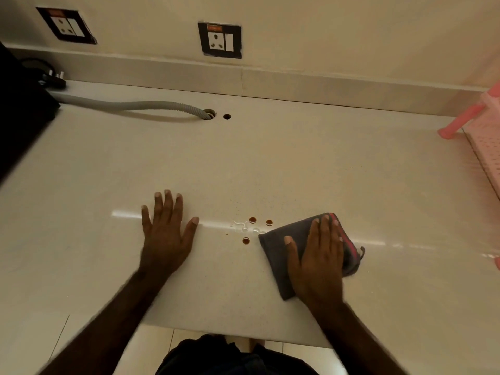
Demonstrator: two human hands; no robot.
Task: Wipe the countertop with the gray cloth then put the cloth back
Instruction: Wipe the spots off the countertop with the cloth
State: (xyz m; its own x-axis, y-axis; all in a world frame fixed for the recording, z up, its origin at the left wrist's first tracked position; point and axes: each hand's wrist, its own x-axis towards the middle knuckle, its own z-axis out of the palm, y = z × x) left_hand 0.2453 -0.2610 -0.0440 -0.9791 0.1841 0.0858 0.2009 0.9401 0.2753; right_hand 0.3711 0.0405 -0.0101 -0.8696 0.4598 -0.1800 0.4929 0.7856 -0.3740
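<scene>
A folded gray cloth [278, 247] with a red stripe lies flat on the pale countertop [270, 163], right of centre. My right hand [319, 255] presses palm-down on top of it, fingers spread flat. Just left of the cloth are three brown drops [253, 220] and a small clear puddle [239, 226]. My left hand [166, 234] rests flat on the bare counter further left, fingers apart, holding nothing.
A grey corrugated hose [130, 105] runs into a hole at the back, beside a second small hole [227, 116]. A black object [19, 112] and plug sit at the far left. A pink plastic rack [481, 131] stands at the right edge. Two wall sockets sit above.
</scene>
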